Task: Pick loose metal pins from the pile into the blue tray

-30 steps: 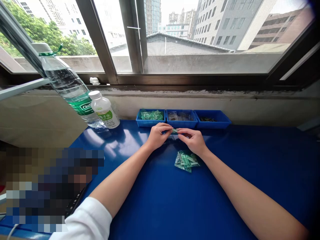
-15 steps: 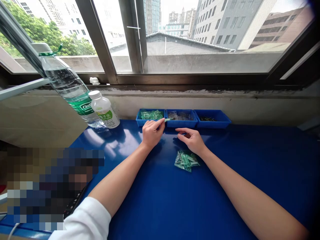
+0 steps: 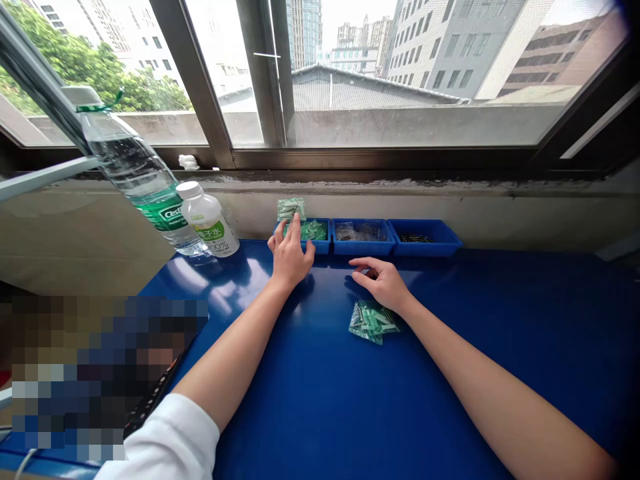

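My left hand [image 3: 291, 259] is over the front of the left blue bin [image 3: 320, 247], its fingers spread. A small clear packet with green contents [image 3: 290, 208] is just beyond my index fingertip, above the bin's back rim; whether the finger touches it I cannot tell. Green packets [image 3: 314, 230] fill that bin. My right hand [image 3: 384, 281] hovers low over the blue table, thumb and index finger slightly apart, with nothing visible between them. Just below it lies a small pile of green packets [image 3: 373, 321].
The middle blue bin [image 3: 363, 248] holds clear plastic bags, the right bin [image 3: 440, 247] small dark pieces. A large water bottle [image 3: 135, 167] and a white bottle [image 3: 207, 220] stand at the back left. The window wall [image 3: 500, 213] bounds the table [image 3: 320, 400] behind.
My left hand has moved left and forward from between the left and middle bins, and its pinch has opened. The packet is now above the left bin's back. My right hand has barely moved.
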Demonstrator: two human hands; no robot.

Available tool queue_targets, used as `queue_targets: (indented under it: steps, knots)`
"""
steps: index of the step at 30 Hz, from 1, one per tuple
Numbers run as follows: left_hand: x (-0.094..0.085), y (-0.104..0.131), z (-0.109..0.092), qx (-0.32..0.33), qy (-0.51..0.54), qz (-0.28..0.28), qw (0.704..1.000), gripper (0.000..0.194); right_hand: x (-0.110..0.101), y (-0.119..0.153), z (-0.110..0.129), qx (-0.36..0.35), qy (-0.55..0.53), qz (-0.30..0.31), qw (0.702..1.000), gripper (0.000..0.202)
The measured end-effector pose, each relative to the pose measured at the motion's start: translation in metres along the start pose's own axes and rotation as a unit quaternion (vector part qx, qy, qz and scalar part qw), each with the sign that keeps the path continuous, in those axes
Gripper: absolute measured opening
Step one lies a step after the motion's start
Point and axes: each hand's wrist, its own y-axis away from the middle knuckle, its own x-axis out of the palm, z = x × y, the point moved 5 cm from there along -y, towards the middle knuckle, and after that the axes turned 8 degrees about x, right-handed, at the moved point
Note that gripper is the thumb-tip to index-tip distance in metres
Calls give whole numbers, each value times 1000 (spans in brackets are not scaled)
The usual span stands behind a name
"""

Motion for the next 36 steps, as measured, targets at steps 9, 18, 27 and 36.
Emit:
queue_targets:
  steps: [9,18,27,36]
  knots:
    - [7,2,10,-65,-55,87,993,52,-1,1,4,-6,23,-1,1000,34]
    - [10,4,12,-70,-77,109,989,58,1,2,8,-27,64,5,998,32]
    - [13,5,13,-70,-88,120,986,63,10,10,17,-154,161,58,973,27]
    - [5,8,-17,29,-28,54,998,50,15,9,17,-162,217,60,961,27]
